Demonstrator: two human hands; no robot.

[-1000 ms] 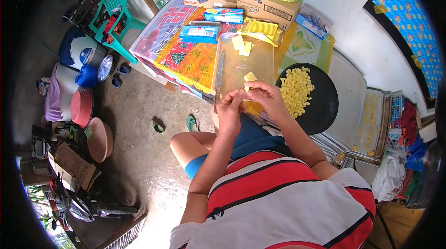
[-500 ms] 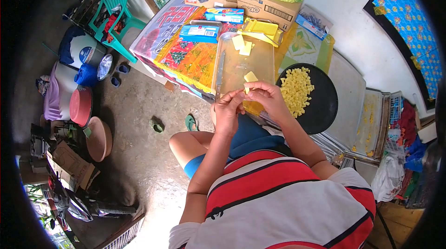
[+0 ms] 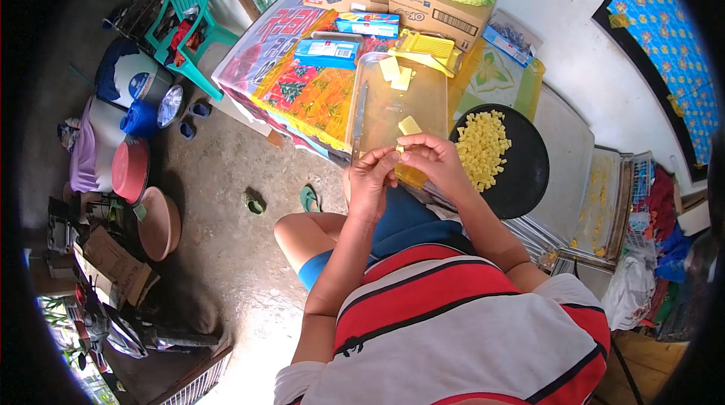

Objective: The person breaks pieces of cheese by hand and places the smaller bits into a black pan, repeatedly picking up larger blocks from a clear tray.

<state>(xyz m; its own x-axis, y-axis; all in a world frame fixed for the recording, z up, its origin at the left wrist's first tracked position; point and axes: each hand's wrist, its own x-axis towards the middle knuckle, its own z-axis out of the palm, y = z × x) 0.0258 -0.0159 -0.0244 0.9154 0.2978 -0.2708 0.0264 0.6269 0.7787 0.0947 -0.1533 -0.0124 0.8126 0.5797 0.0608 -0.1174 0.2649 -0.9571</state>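
Observation:
My left hand [image 3: 372,176] and my right hand [image 3: 436,162] meet over the near edge of a clear tray [image 3: 385,114]. Between their pinched fingertips is a small yellow piece [image 3: 400,149], partly hidden by the fingers. Just beyond my right fingers lies a yellow slab [image 3: 408,126] in the tray. More yellow slabs [image 3: 401,78] lie at the tray's far end, and a knife [image 3: 360,114] rests along its left side. To the right, a round black pan [image 3: 529,167] holds a heap of small yellow cubes [image 3: 483,144].
Blue boxes [image 3: 325,53], a yellow wrapper [image 3: 427,49] and a cardboard box [image 3: 434,12] stand at the back of the table. Metal trays [image 3: 566,156] lie right of the pan. A green chair [image 3: 185,5] and basins [image 3: 160,224] are at the left.
The small yellow piece at my fingertips shows less than before. My hands have hardly moved, and the whole view has shifted slightly.

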